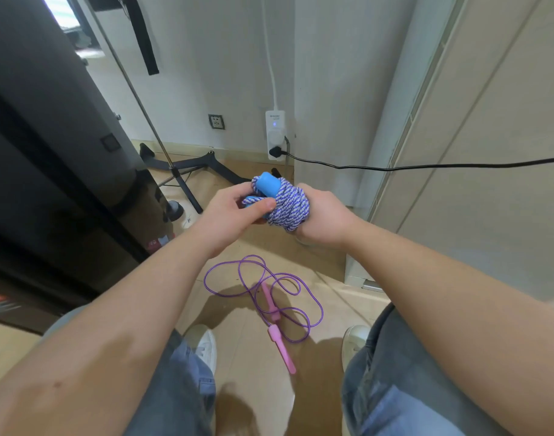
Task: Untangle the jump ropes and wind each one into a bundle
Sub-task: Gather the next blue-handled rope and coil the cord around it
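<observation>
- Bright, even indoor light; daylight glares at the window (60,11), top left.
- Soft shadows darken the floor (247,243).
- Wide-angle bending; edges slightly blurred.

Open floor (253,243) between the knees and the wall; the purple rope (263,291) sprawls loose across it, pink handles (280,347) lying between the two shoes. Left side closed off by a dark cabinet (49,158). A tripod's legs (187,171) spread over the floor ahead-left. A black cable (395,167) crosses the air at right, from the wall plug toward the pale door panels (489,152). Both hands, left hand (235,212) and right hand (323,215), fill the middle gap with the blue-white rope bundle (288,202).
</observation>
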Demonstrator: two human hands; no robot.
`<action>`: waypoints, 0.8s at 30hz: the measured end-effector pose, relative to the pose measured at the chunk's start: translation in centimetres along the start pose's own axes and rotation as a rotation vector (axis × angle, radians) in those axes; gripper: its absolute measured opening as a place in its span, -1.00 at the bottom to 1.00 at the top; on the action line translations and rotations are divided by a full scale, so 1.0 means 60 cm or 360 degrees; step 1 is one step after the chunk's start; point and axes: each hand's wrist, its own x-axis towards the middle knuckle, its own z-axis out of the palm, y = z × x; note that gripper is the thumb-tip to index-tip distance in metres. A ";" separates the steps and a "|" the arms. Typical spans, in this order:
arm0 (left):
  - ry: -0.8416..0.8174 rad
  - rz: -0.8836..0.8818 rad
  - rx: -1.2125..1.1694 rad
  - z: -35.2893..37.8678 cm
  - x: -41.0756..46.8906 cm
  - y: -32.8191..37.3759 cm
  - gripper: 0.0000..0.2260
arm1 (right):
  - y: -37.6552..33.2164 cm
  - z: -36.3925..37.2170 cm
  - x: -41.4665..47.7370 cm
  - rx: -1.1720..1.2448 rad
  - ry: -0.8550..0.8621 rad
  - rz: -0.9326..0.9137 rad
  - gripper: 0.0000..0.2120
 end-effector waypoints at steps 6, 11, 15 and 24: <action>-0.0043 0.0100 0.0638 -0.013 -0.004 -0.006 -0.65 | 0.000 -0.026 -0.006 0.0678 -0.0298 0.0101 -0.26; -0.0054 0.0304 0.1064 0.001 -0.004 -0.017 -0.57 | -0.017 -0.024 0.001 0.0915 -0.0101 0.0143 -0.70; 0.0087 0.0312 0.1035 0.006 -0.004 -0.018 -0.45 | -0.011 -0.030 -0.003 0.0989 -0.0118 0.0205 -0.77; 0.0203 0.0347 0.0939 0.004 -0.007 -0.019 -0.68 | -0.025 -0.032 -0.021 0.1058 -0.0276 0.0186 -0.74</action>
